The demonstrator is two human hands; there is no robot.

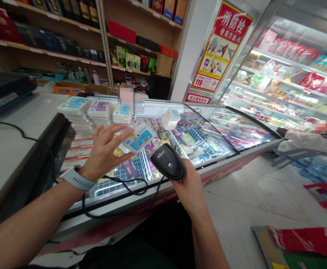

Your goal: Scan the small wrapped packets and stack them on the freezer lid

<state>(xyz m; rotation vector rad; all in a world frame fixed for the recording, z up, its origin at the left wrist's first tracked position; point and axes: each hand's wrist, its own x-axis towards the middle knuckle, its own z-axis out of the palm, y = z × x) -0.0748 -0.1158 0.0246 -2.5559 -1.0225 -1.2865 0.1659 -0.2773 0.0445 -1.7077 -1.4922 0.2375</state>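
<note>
My left hand [105, 150], with a pale watch on its wrist, grips a flat clear plastic pack [140, 138] by its left edge. The pack has a blue label and a barcode that faces up. Wrapped in my right hand [192, 186] is a black barcode scanner [167, 161], its head just below and right of the pack. A black cable [107, 215] loops from the scanner over the freezer's front edge. Behind my left hand stand stacks of similar packs, one with blue labels [74, 104] and one with purple labels [99, 106]. A smaller stack [171, 118] sits farther right on the glass.
Under the packs is a glass-topped chest freezer [216, 147] with wire baskets inside. A counter [20, 138] with a black device [5, 91] lies left. Shelves line the back; a lit fridge [286, 74] and a person in white [306, 141] are at right. A red stool [324, 194] stands on the floor.
</note>
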